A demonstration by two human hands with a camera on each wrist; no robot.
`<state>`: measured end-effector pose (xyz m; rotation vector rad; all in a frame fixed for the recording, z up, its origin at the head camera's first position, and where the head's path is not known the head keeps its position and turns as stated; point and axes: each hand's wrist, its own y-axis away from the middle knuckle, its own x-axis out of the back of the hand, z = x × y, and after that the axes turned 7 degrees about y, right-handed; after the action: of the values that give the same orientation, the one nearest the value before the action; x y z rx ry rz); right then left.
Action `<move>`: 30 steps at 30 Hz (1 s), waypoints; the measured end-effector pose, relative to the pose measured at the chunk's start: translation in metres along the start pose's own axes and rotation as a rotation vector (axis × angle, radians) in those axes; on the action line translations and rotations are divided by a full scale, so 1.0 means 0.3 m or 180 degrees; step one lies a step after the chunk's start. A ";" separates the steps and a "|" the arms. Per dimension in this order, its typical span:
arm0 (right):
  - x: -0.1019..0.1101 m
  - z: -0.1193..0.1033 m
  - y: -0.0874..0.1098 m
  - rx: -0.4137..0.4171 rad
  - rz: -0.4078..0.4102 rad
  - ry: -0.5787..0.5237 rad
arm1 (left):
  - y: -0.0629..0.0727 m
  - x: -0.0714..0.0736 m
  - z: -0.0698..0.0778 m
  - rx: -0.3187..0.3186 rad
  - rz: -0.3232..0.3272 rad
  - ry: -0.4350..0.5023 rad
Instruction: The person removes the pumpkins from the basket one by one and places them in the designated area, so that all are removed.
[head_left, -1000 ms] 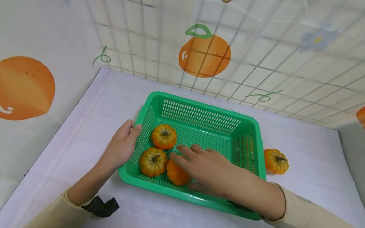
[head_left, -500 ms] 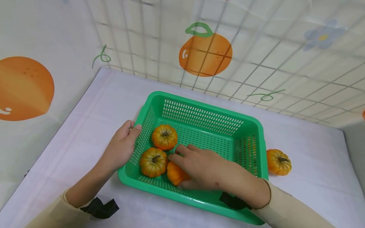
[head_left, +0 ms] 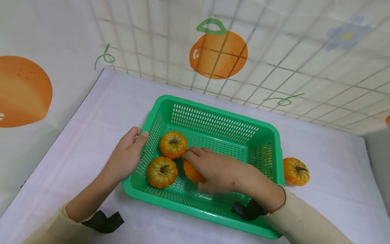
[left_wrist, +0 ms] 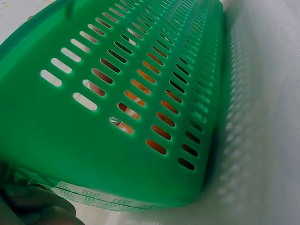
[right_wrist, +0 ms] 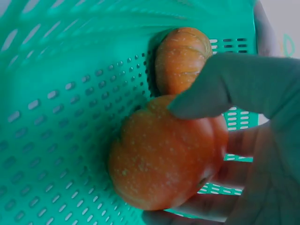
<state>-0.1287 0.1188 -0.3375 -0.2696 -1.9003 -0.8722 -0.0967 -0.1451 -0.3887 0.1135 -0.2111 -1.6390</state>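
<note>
A green plastic basket [head_left: 210, 122] with slotted walls stands on the table. My left hand [head_left: 126, 156] grips its left rim, thumb over the edge; the left wrist view shows the outside of the basket [left_wrist: 61, 136] close up. Inside, my right hand [head_left: 220, 173] holds a small orange pumpkin [right_wrist: 164, 154], with the thumb on one side and the fingers round the other. Two more small pumpkins lie at the basket's left end, a rear pumpkin [head_left: 173, 145] and a front pumpkin [head_left: 162, 173], both with brown stems. My right hand hides much of the held pumpkin.
Another small pumpkin [head_left: 297, 171] sits on the white tablecloth [head_left: 332, 176], just outside the basket's right wall. Behind the table hangs a pale grid-patterned backdrop [head_left: 146, 40] printed with fruit. Black straps [head_left: 103, 222] hang at both sleeve cuffs.
My right hand has closed round the pumpkin and shifted it a little back and right, apart from the front pumpkin. The left hand keeps its grip on the rim.
</note>
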 end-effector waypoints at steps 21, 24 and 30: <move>-0.013 0.023 -0.022 -0.0006 0.0189 0.0255 | -0.004 0.000 -0.007 -0.0024 0.0006 0.0067; -0.010 0.023 -0.021 -0.0007 0.0196 0.0225 | -0.002 0.001 -0.005 -0.0028 0.0003 0.0065; 0.002 0.028 -0.015 -0.0025 0.0223 -0.0126 | -0.003 0.001 -0.003 -0.0033 -0.0005 0.0054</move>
<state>-0.1372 0.1211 -0.3412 -0.3584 -1.9128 -0.8332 -0.0974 -0.1453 -0.3897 0.1196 -0.1895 -1.6398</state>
